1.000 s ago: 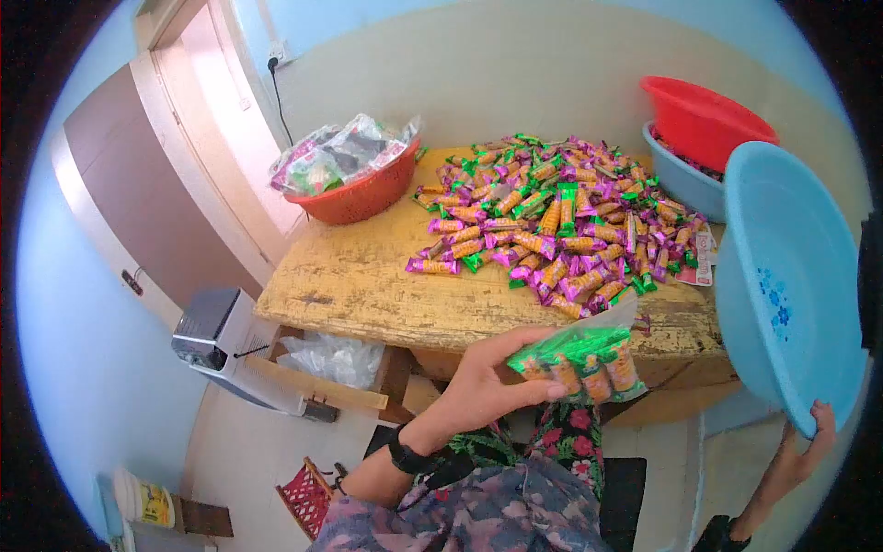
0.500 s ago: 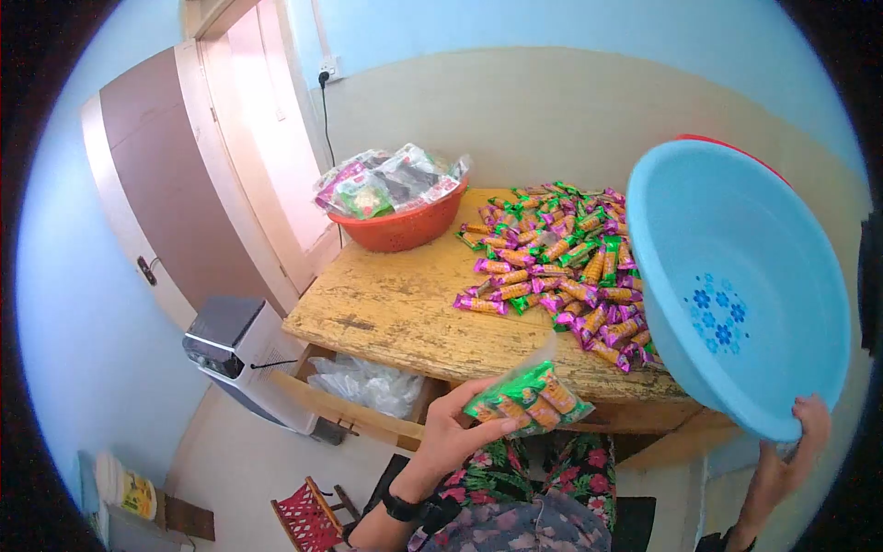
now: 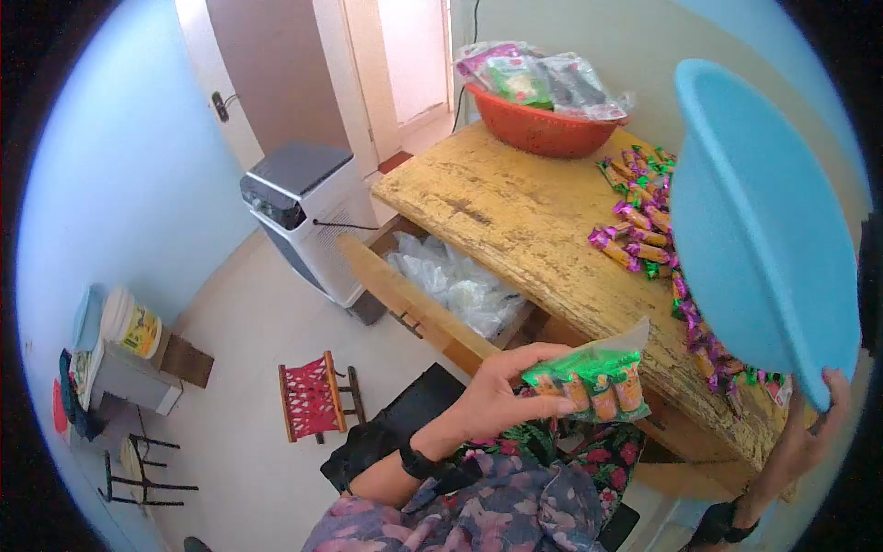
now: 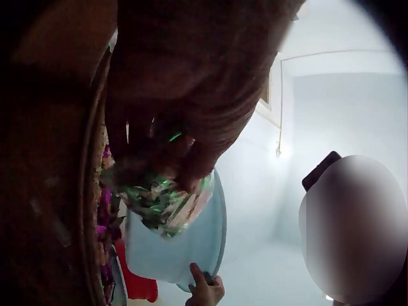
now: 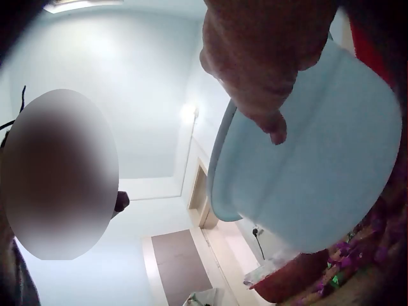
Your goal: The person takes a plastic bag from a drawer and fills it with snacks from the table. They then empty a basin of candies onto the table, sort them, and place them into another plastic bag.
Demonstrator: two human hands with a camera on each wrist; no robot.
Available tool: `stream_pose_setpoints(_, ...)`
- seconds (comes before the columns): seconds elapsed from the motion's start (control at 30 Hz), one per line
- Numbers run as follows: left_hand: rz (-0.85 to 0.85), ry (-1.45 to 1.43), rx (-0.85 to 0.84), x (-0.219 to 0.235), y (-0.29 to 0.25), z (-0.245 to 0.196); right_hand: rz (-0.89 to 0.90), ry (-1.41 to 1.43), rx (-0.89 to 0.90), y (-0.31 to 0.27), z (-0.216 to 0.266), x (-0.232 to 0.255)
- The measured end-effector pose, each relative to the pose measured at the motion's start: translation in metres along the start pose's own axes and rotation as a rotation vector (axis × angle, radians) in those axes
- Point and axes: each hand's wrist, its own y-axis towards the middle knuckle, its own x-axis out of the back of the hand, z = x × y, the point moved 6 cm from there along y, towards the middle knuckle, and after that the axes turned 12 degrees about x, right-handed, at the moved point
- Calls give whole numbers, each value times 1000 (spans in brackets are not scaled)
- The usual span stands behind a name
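In the head view my left hand (image 3: 501,396) grips a clear plastic bag (image 3: 598,379) of wrapped snacks in green and orange wrappers, in front of the table edge. The same bag (image 4: 169,207) shows below my dark fingers in the left wrist view. At the far right, my right hand (image 3: 808,440) holds the lower rim of a light blue basin (image 3: 763,230). That basin is tipped on its side over the table's right part. It hides much of the pile of purple, green and orange wrapped snacks (image 3: 644,241).
A worn yellow table (image 3: 515,216) carries an orange-red basin (image 3: 552,129) heaped with plastic packaging. Its open drawer (image 3: 428,313) holds clear plastic bags (image 3: 455,281). A white-and-black appliance (image 3: 313,221) stands left of it. On the floor is a red woven stool (image 3: 315,397).
The head view has swung left and down, bringing more floor and the drawer into sight. Both hands keep their holds; the blue basin now covers more of the pile and shows more side-on.
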Motion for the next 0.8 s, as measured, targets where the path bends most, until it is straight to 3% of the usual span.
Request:
stream_pose_setpoints(0.1,-83,104,-1,13,2,1,1,-29,79,19,-12,-18)
stream_pose_setpoints(0.17,-62,18,29,12,4,-3,52,-85,181,33,-25,-27)
stream_pose_setpoints(0.4,-24,-31,70,2,26,-9,64,-193,218,55,-20,-50)
stream_pose_setpoints(0.63,-82,79,15,-4,43,-28,55,-355,230,52,41,-28)
stream_pose_setpoints(0.8,-67,189,20,-15,50,-46,-15,-232,310,45,64,-12)
